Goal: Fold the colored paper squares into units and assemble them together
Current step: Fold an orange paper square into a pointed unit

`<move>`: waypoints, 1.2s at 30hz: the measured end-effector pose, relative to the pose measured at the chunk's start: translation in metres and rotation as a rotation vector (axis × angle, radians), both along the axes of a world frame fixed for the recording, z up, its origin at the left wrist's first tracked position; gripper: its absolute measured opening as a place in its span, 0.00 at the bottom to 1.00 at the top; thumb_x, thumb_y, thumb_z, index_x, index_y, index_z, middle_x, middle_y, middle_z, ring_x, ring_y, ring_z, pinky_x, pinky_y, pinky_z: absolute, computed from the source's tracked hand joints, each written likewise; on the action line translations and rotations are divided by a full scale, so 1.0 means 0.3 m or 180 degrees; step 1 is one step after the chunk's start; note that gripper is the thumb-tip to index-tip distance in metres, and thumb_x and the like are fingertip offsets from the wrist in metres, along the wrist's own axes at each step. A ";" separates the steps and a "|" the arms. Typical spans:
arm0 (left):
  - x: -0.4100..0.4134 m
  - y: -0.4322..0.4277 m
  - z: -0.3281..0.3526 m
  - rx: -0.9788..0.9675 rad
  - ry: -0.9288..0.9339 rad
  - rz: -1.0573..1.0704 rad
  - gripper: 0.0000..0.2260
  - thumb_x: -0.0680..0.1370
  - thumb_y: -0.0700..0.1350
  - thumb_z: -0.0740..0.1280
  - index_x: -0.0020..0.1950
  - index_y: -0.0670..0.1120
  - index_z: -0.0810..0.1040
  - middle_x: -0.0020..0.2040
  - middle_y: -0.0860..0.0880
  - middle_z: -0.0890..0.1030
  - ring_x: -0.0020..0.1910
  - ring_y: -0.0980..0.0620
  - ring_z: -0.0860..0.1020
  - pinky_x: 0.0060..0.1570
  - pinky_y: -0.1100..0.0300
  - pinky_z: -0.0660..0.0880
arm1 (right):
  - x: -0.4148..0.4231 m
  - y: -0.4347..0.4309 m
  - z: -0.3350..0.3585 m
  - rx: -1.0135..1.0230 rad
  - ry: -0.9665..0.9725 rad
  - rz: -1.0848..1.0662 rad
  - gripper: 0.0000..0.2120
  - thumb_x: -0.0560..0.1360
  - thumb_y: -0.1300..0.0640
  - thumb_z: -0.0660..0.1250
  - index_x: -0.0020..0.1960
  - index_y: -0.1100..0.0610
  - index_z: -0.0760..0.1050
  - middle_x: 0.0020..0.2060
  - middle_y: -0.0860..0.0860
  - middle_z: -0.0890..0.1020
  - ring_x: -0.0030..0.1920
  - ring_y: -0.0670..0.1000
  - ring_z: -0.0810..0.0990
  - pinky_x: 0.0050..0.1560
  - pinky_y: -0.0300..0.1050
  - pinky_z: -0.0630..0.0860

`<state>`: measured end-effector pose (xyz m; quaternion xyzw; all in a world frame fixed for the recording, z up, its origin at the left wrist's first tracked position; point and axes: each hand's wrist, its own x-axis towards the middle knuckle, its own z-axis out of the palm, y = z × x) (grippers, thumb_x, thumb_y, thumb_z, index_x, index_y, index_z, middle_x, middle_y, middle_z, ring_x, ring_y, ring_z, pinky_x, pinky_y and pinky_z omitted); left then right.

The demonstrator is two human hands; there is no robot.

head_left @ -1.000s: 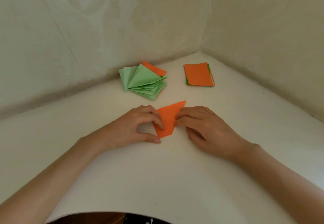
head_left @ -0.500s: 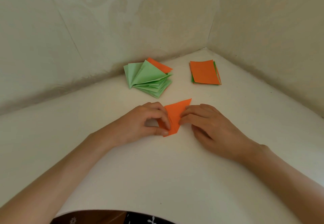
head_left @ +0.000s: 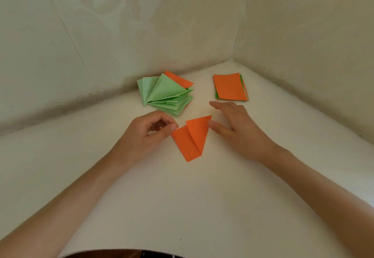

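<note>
A partly folded orange paper (head_left: pixel 191 139) lies on the white table in front of me, with one triangular flap raised along a crease. My left hand (head_left: pixel 148 136) has its fingers curled, and its thumb and index tip meet at the paper's upper left corner. My right hand (head_left: pixel 237 128) is spread with straight fingers, and its thumb tip touches the paper's right edge. Behind the left hand sits a fanned pile of folded green units (head_left: pixel 166 96) with one orange unit (head_left: pixel 179 79) on its far side.
A stack of flat orange and green paper squares (head_left: pixel 229 87) lies at the back right near the corner of the walls. Pale patterned walls close off the table at the back and right. The table's near edge (head_left: pixel 121 250) curves just above my lap.
My right hand has lifted off the orange paper and opened, moving right and back. The paper now lies more exposed with its flap up. My left hand has slid to its left corner.
</note>
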<state>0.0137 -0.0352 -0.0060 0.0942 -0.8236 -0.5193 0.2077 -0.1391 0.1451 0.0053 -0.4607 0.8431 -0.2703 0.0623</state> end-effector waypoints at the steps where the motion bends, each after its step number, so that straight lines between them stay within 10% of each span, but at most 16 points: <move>1: 0.002 -0.001 -0.004 -0.0032 -0.0023 -0.0005 0.04 0.71 0.53 0.68 0.43 0.54 0.80 0.41 0.55 0.82 0.43 0.51 0.78 0.47 0.60 0.72 | -0.007 -0.020 0.005 0.0202 0.0041 0.0100 0.24 0.78 0.46 0.60 0.73 0.50 0.63 0.67 0.49 0.68 0.67 0.51 0.61 0.64 0.36 0.55; 12: 0.005 0.009 0.004 0.0174 0.0255 0.0288 0.14 0.72 0.57 0.65 0.55 0.56 0.73 0.52 0.60 0.78 0.51 0.59 0.77 0.51 0.66 0.71 | 0.038 -0.031 0.056 -0.0696 -0.1776 0.0391 0.09 0.72 0.64 0.70 0.40 0.54 0.72 0.42 0.52 0.81 0.43 0.45 0.77 0.47 0.33 0.71; 18: 0.027 0.022 0.021 0.0709 0.0073 -0.0886 0.29 0.72 0.29 0.56 0.60 0.61 0.71 0.55 0.49 0.79 0.45 0.50 0.79 0.47 0.60 0.73 | 0.037 -0.018 0.075 -0.1098 -0.2517 0.0245 0.07 0.71 0.66 0.70 0.41 0.56 0.73 0.31 0.50 0.79 0.36 0.47 0.75 0.37 0.40 0.71; 31: 0.066 0.071 0.066 0.0865 -0.0974 -0.1519 0.09 0.71 0.39 0.71 0.49 0.49 0.84 0.47 0.48 0.85 0.49 0.54 0.82 0.50 0.67 0.74 | 0.048 -0.009 0.088 -0.1217 -0.2454 0.0499 0.10 0.69 0.68 0.70 0.45 0.55 0.77 0.35 0.46 0.82 0.38 0.44 0.78 0.42 0.39 0.73; 36: 0.046 0.094 0.055 0.0926 -0.0599 -0.1151 0.09 0.70 0.41 0.73 0.47 0.52 0.85 0.43 0.50 0.85 0.44 0.56 0.83 0.47 0.68 0.75 | 0.085 -0.034 0.074 -0.2030 -0.3925 0.0246 0.28 0.64 0.67 0.69 0.63 0.56 0.70 0.35 0.52 0.81 0.39 0.48 0.81 0.44 0.42 0.79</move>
